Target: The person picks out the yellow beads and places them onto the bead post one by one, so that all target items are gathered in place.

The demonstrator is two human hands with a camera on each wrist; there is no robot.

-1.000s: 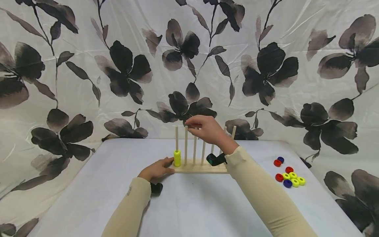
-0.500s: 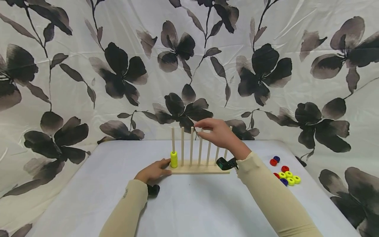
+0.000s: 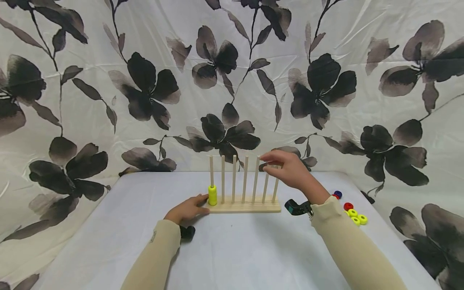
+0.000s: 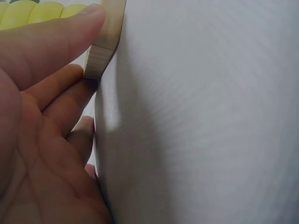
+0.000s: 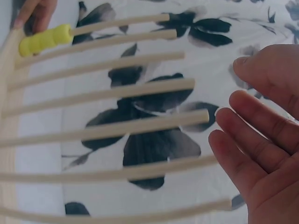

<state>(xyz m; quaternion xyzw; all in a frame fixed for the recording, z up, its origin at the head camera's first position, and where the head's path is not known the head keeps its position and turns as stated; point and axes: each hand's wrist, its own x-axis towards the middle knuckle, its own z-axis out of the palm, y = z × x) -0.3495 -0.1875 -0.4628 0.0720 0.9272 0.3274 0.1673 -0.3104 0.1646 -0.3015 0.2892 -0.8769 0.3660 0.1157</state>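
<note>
A wooden peg stand (image 3: 246,208) with several upright pegs stands on the table. Its leftmost peg carries a stack of yellow rings (image 3: 212,195); bare wood shows on the other pegs. My left hand (image 3: 186,209) grips the left end of the base, thumb at the front and fingers round the end, as the left wrist view shows up close. Over the right part of the stand hovers my right hand (image 3: 290,168), fingers loosely bent and holding nothing. In the right wrist view its fingertips (image 5: 218,135) are close to the peg tops (image 5: 205,115).
Loose rings lie on the right of the table: yellow ones (image 3: 362,219), a red one (image 3: 348,206) and a blue one (image 3: 338,194). My right forearm partly covers this group. A floral cloth (image 3: 232,80) hangs behind the white table (image 3: 232,253).
My right hand has moved right along the peg tops, from near the second peg to the right-hand pegs. My left hand stays on the base; the view shifted slightly.
</note>
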